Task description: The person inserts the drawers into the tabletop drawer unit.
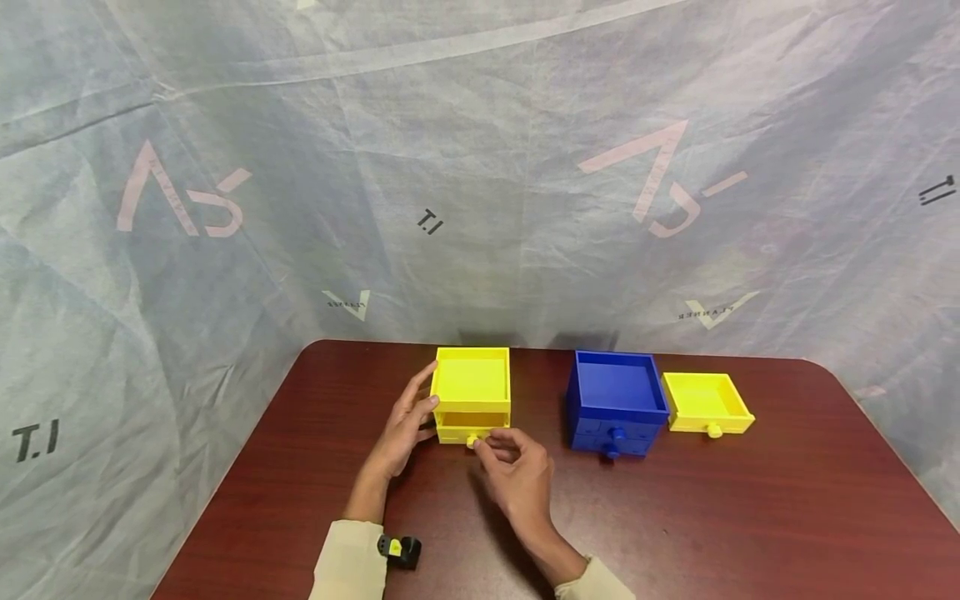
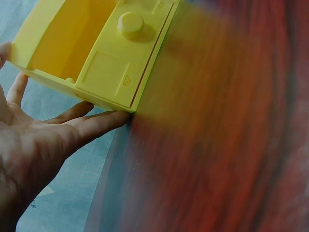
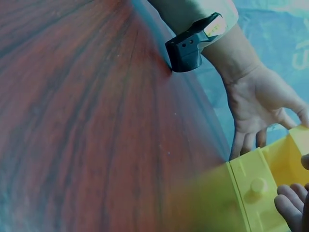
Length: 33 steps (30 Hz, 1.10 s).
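A yellow drawer cabinet [image 1: 471, 380] stands upright on the dark reddish-brown surface [image 1: 277, 467], near its far edge, with an open upper bay [image 1: 471, 418] above a lower drawer [image 1: 453, 435]. The left hand [image 1: 401, 433] rests against the cabinet's left side, its grip unclosed: fingers extended and spread along the wall. The right hand [image 1: 519, 471] is at the lower drawer's round knob [image 1: 472, 442], its grip loosely curved with nothing held; both wrist views show the knob uncovered, the right fingers just beside it. To the right stands a blue drawer cabinet [image 1: 618, 385] with two drawers pushed in, their round knobs [image 1: 617, 434] facing the person. Just beyond it lies a loose yellow drawer [image 1: 705, 396], upright, knob facing forward. A black device [image 1: 405, 552] sits at the left sleeve [image 1: 348, 562]. Grey printed fabric [image 1: 495, 167] hangs behind.
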Each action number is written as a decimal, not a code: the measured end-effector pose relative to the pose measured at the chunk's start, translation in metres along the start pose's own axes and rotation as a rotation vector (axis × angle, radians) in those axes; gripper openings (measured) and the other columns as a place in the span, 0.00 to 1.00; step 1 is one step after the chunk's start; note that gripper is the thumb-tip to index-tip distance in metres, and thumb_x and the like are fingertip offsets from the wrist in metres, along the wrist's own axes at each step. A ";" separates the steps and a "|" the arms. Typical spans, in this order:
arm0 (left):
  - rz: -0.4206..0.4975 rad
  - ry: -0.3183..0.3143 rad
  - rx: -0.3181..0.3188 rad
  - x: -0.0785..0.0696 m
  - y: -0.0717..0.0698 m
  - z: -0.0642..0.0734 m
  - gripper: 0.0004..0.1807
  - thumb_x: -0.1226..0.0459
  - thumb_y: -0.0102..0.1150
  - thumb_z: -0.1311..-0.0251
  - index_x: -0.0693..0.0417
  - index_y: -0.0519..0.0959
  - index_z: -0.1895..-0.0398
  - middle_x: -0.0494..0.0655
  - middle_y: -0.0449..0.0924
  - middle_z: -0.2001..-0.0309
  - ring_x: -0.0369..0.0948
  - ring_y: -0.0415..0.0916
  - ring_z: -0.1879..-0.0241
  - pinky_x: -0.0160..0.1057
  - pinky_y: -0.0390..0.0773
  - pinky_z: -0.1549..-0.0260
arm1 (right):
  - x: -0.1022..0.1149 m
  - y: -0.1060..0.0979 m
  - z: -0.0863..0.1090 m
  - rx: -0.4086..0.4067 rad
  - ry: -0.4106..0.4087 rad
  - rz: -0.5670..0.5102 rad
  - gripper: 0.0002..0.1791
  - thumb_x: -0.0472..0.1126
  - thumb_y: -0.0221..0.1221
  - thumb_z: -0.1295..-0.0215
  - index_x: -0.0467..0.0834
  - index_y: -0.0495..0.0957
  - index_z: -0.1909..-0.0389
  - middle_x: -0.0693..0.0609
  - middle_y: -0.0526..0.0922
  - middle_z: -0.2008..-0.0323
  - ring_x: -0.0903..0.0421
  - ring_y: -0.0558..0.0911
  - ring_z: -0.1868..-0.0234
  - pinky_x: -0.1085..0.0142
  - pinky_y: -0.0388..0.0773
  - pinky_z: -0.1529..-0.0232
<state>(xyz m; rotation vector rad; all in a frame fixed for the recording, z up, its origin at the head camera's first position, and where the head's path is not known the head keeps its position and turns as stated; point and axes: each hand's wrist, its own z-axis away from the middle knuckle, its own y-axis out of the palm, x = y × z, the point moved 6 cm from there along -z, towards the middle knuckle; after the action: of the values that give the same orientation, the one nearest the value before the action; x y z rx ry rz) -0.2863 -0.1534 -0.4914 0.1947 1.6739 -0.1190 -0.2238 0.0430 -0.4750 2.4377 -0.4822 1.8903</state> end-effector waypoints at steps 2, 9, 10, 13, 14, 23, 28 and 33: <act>0.000 -0.001 0.001 0.000 0.000 0.000 0.30 0.58 0.46 0.24 0.35 0.55 0.22 0.62 0.64 0.37 0.56 0.76 0.46 0.65 0.72 0.48 | 0.002 -0.003 0.000 -0.001 -0.008 -0.008 0.11 0.36 0.74 0.47 0.37 0.86 0.64 0.53 0.88 0.71 0.59 0.86 0.72 0.70 0.81 0.70; 0.003 -0.010 -0.004 0.000 0.000 0.001 0.30 0.58 0.46 0.24 0.34 0.55 0.22 0.62 0.63 0.37 0.57 0.76 0.46 0.65 0.72 0.48 | 0.005 -0.011 -0.002 -0.021 -0.036 -0.016 0.11 0.35 0.74 0.48 0.36 0.86 0.65 0.53 0.87 0.71 0.59 0.86 0.73 0.70 0.81 0.71; 0.006 -0.011 -0.005 0.000 0.000 0.001 0.30 0.58 0.46 0.24 0.33 0.55 0.22 0.62 0.64 0.37 0.57 0.76 0.46 0.65 0.72 0.48 | 0.006 -0.012 -0.002 -0.022 -0.037 -0.019 0.11 0.35 0.74 0.48 0.36 0.86 0.65 0.53 0.87 0.71 0.59 0.86 0.73 0.70 0.81 0.71; 0.007 -0.007 -0.007 0.000 -0.001 0.000 0.30 0.58 0.46 0.24 0.35 0.55 0.22 0.62 0.64 0.37 0.56 0.76 0.46 0.65 0.72 0.48 | 0.008 -0.015 -0.001 -0.025 -0.040 -0.035 0.12 0.37 0.75 0.47 0.37 0.86 0.65 0.53 0.87 0.71 0.59 0.86 0.72 0.70 0.81 0.70; 0.007 -0.005 -0.007 0.000 -0.001 0.000 0.30 0.58 0.46 0.24 0.35 0.55 0.22 0.61 0.64 0.37 0.55 0.76 0.46 0.65 0.72 0.48 | 0.008 -0.016 -0.001 -0.029 -0.041 -0.037 0.12 0.38 0.75 0.47 0.37 0.86 0.65 0.53 0.87 0.70 0.59 0.86 0.72 0.70 0.81 0.70; -0.004 -0.004 0.004 0.000 -0.001 0.000 0.30 0.58 0.45 0.24 0.34 0.54 0.22 0.61 0.63 0.36 0.58 0.75 0.45 0.68 0.70 0.47 | 0.013 -0.026 0.001 -0.038 -0.066 -0.079 0.11 0.40 0.75 0.47 0.41 0.86 0.65 0.53 0.87 0.70 0.57 0.86 0.72 0.70 0.81 0.71; -0.002 -0.008 0.007 -0.001 -0.001 0.000 0.30 0.58 0.46 0.24 0.33 0.54 0.22 0.62 0.62 0.36 0.59 0.75 0.45 0.68 0.69 0.46 | 0.016 -0.032 0.001 -0.041 -0.074 -0.083 0.10 0.38 0.75 0.46 0.43 0.86 0.64 0.54 0.87 0.70 0.58 0.86 0.72 0.68 0.82 0.72; 0.000 -0.011 0.004 -0.002 0.000 0.000 0.31 0.58 0.46 0.24 0.34 0.54 0.22 0.62 0.63 0.37 0.59 0.75 0.45 0.68 0.69 0.47 | 0.014 -0.040 0.002 -0.047 -0.079 -0.099 0.10 0.38 0.75 0.47 0.45 0.86 0.64 0.54 0.88 0.69 0.57 0.86 0.72 0.67 0.82 0.72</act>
<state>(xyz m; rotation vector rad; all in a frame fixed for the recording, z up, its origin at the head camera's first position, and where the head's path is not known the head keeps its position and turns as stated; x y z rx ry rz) -0.2859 -0.1535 -0.4898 0.1967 1.6625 -0.1239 -0.2091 0.0775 -0.4548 2.4641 -0.3955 1.7315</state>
